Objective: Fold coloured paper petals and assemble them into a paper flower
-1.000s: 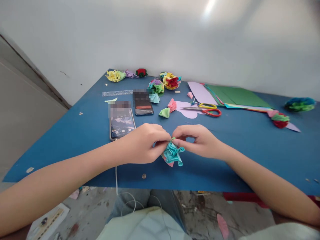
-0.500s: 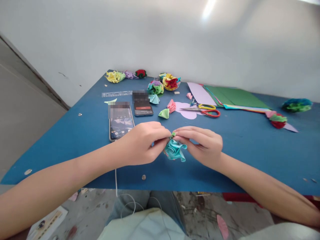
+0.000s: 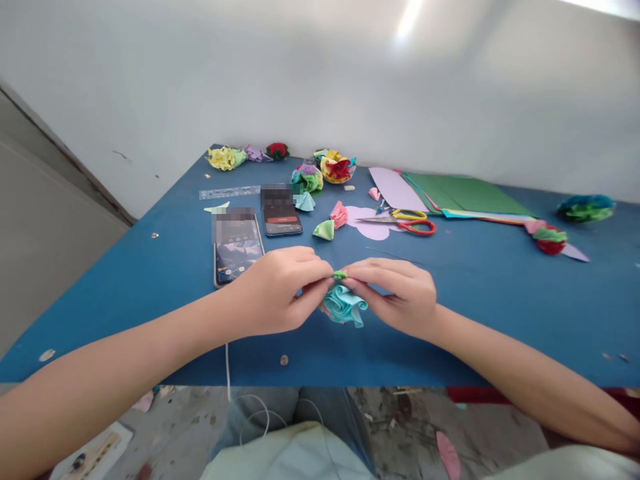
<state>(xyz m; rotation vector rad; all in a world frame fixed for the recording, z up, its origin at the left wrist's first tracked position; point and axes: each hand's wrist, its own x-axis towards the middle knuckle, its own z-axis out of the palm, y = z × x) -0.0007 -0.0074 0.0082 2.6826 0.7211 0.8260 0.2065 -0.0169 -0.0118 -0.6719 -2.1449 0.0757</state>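
Observation:
Between my hands, above the front of the blue table point(image 3: 480, 300), is a paper flower point(image 3: 344, 305) with curled turquoise petals. A small green paper petal point(image 3: 340, 274) rises at its far edge. My left hand point(image 3: 285, 290) is closed, thumb and forefinger pinching the petal's left end. From the other side, my right hand point(image 3: 397, 290) pinches the right end of that petal. Some pink shows under the turquoise curls at the left. The underside of the flower is hidden.
Two phones point(image 3: 239, 250) lie left of my hands, one with a white cable point(image 3: 228, 370). Beyond are scissors point(image 3: 417, 227), a purple paper flower shape point(image 3: 373, 230), loose folded petals point(image 3: 324, 231), a ruler point(image 3: 230, 193), finished paper flowers point(image 3: 337, 167) and green paper sheets point(image 3: 465, 193).
The green petal between my fingertips now looks wider and flatter, with my fingertips slightly further apart. The camera view has shifted a little.

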